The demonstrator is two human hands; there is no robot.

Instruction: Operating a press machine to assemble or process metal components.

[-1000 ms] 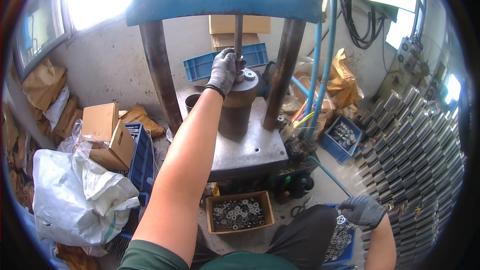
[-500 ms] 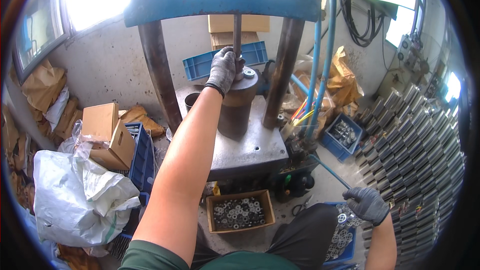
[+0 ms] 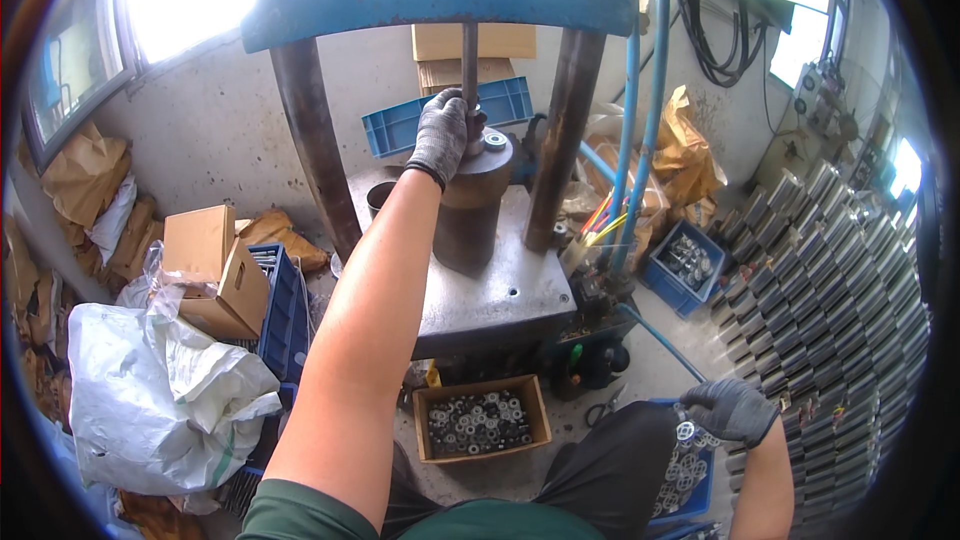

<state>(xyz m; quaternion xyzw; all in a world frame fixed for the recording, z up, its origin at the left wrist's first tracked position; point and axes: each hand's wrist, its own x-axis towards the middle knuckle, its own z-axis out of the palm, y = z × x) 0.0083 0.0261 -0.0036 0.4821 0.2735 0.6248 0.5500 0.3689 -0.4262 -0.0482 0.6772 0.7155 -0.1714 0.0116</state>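
One head view looks down and forward: press [image 3: 470, 210] near, toward twelve o'clock; floor below.

The right hand [image 3: 733, 410] has moved; before, it was up beside the knee with its fingers out; now it is lower, down at the blue bin [image 3: 690, 485] of small metal rings [image 3: 684, 460], with fingers curled over them

Daylight is blown out at the windows [image 3: 190, 0] along the top of the frame; the middle is evenly lit and sharp, edges are bent and darkened.
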